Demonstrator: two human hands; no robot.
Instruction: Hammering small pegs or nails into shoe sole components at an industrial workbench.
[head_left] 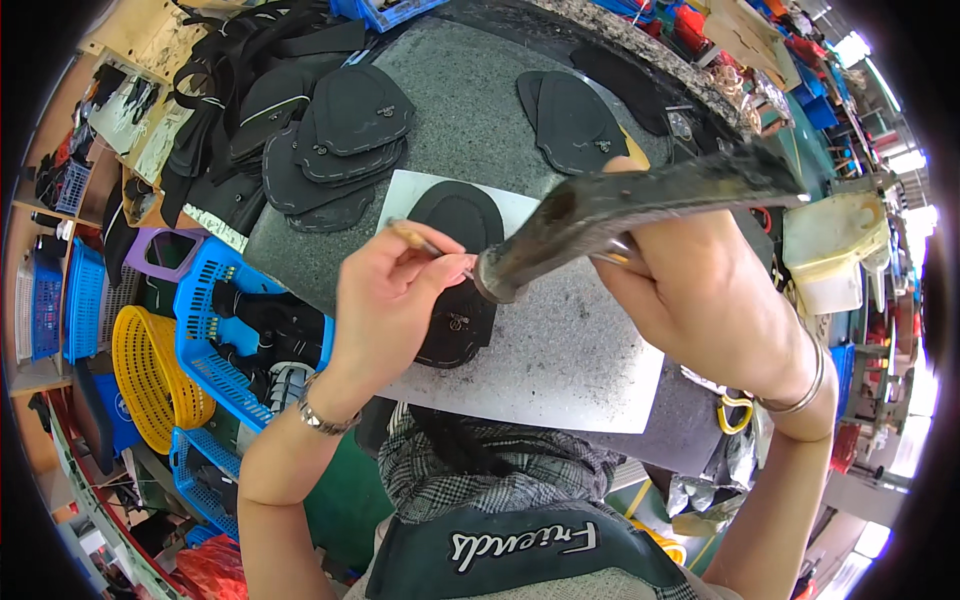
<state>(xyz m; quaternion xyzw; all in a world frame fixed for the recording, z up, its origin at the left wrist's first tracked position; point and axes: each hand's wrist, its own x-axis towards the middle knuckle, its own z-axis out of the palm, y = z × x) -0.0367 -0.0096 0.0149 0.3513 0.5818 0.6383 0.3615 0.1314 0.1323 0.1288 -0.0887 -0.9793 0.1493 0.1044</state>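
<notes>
Over the work surface my right hand [690,275] grips a hammer, its dark, worn metal head [600,205] stretching across in front of the fingers. The round striking face is close to the fingertips of my left hand [385,300]; whether it touches anything is unclear. Between left thumb and fingers is a thin tool with a light brown end [412,236], its tip hidden by the fingers and hammer. Below lies a rounded black padded piece [455,335] with a small emblem, on a white board [560,375]. A metallic bit shows by my right fingers, its kind unclear.
Stacked black padded pieces [360,110] lie at the far left of the grey table [460,90], others [575,125] at the far right. Black straps [205,80] heap beyond. Blue [195,330] and yellow [150,385] baskets stand left; yellow-handled scissors [735,412] lie right.
</notes>
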